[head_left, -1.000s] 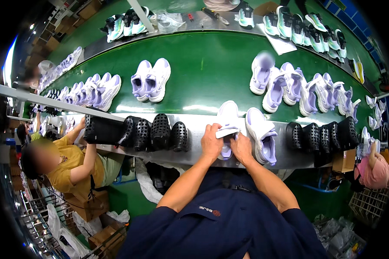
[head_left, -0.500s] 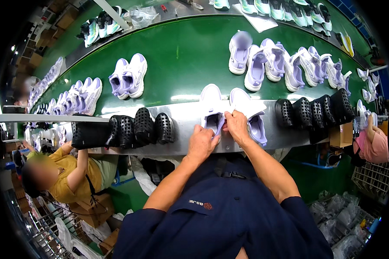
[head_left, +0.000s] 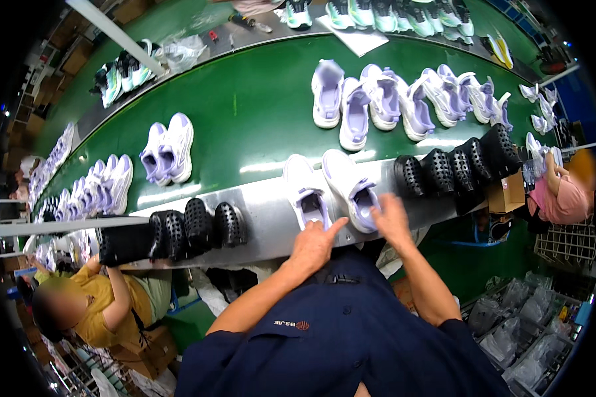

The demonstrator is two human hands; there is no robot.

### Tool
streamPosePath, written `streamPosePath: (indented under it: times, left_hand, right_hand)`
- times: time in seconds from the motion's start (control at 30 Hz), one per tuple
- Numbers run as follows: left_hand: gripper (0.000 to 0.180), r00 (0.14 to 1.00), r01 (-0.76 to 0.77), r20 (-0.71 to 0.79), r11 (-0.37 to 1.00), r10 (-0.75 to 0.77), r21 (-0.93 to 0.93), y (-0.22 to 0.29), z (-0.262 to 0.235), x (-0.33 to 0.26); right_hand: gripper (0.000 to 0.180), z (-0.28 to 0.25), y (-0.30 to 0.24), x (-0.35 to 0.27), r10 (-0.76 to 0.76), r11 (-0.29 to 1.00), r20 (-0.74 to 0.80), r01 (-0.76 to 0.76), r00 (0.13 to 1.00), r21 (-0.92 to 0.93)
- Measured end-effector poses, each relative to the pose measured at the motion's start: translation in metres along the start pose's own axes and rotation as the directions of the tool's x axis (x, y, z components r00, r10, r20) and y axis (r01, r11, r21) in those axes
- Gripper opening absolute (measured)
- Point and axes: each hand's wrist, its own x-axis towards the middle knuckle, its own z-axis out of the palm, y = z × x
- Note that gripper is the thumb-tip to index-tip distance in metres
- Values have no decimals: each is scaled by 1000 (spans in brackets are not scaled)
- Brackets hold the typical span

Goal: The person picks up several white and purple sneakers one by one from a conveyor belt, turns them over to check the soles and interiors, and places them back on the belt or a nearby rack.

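Two white and lavender sneakers stand side by side on the metal ledge in front of me, toes pointing away. The left sneaker (head_left: 299, 171) has my left hand (head_left: 311, 246) at its heel, thumb stretched out to the right and apart from the fingers. Whether those fingers touch the heel, I cannot tell. Beside the heel of the right sneaker (head_left: 341, 173) is my right hand (head_left: 393, 223), slightly blurred, thumb and fingers apart. Neither hand shows anything held in it.
Black perforated shoe-shaped forms flank the sneakers, one group (head_left: 198, 225) left, another (head_left: 440, 171) right. On the green belt (head_left: 245, 112) stand a pair of sneakers (head_left: 169, 149) and a longer row (head_left: 384, 99). A person in yellow (head_left: 116, 298) sits at the left, one in pink (head_left: 557, 195) at the right.
Both hands were together at the left sneaker's opening; they have parted, the right one moving over to the right sneaker's heel. The whole view has shifted and tilted.
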Motion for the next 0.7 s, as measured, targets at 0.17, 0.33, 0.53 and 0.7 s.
streamPosePath:
  times: [0.17, 0.33, 0.53, 0.7]
  left_hand:
    - [43, 969, 172, 158, 977, -191, 127, 5, -1, 24]
    - [30, 983, 172, 12, 947, -182, 272, -19, -55, 23]
    - [30, 951, 276, -247, 864, -184, 420, -135, -99, 71]
    - [34, 899, 437, -224, 755, -375, 489, -250, -125, 95]
  right_hand:
    - [21, 31, -51, 8, 88, 881, 309, -219, 947, 420]
    - [40, -19, -26, 56, -204, 974, 71, 195, 976, 116]
    - [70, -69, -14, 194, 76, 929, 27, -61, 997, -364]
    - [82, -36, 5, 250, 156, 883, 26, -128, 987, -451]
